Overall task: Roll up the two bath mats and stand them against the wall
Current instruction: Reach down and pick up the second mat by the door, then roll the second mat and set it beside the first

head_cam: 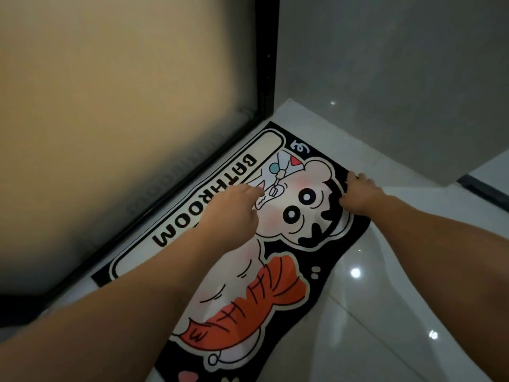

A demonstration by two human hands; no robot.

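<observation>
Currently one bath mat (278, 274) lies flat on the white tiled floor (385, 312), unrolled, its long side running just beside the black frame (176, 186) of a frosted glass door (124, 106). Mat has a black ground, a cartoon figure with an orange towel, and the word BATHROOM in a cream panel along the door side. Its far end reaches close to the corner where the door frame meets a grey wall (385, 92). Near end runs out of view at the bottom edge. Only this one mat is visible.

Left hand (234, 205): palm down over the middle of the mat, on the cartoon's face area, fingers held loosely together and pointing toward the far end. Whether the fingertips press the fabric or hover just above it cannot be told. It grips nothing.

Right hand (360, 194): at the mat's right-hand edge, near the far corner. Fingers are curled down onto the black border, thumb on the near side. It looks pinched on the edge, but the fingertips are hidden, so an actual grip cannot be confirmed. The edge there still lies flat.

Both forearms are bare and reach forward from the bottom corners. Light reflections dot the glossy tiles to the right.
</observation>
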